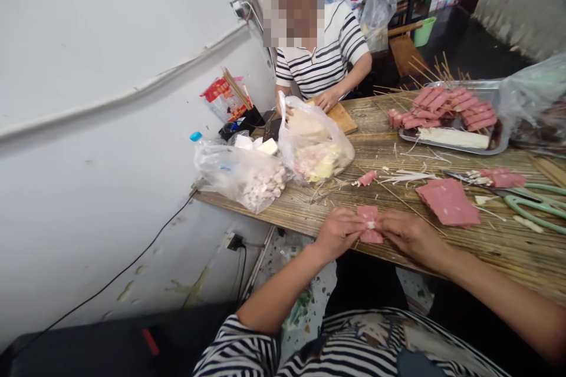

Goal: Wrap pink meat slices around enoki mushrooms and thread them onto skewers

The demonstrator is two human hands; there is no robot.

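Observation:
Both my hands rest on the near edge of the wooden table point(486, 247). My left hand point(338, 231) and my right hand point(409, 234) pinch the two sides of a pink meat slice point(369, 224) with a bit of white filling at its middle. The fingers of both are closed on it. A finished small meat roll point(367, 178) lies just beyond, beside loose white strands point(407, 177). A stack of pink meat slices point(448, 201) sits to the right of my right hand, with a thin bamboo skewer point(404, 203) lying across the table near it.
A metal tray point(495, 144) of skewered meat rolls stands at the back right. Green-handled scissors point(537, 203) lie at the right. Two plastic bags of food point(247, 174) point(313, 147) sit at the left. A person in a striped shirt point(325, 59) sits across at a cutting board point(340, 116).

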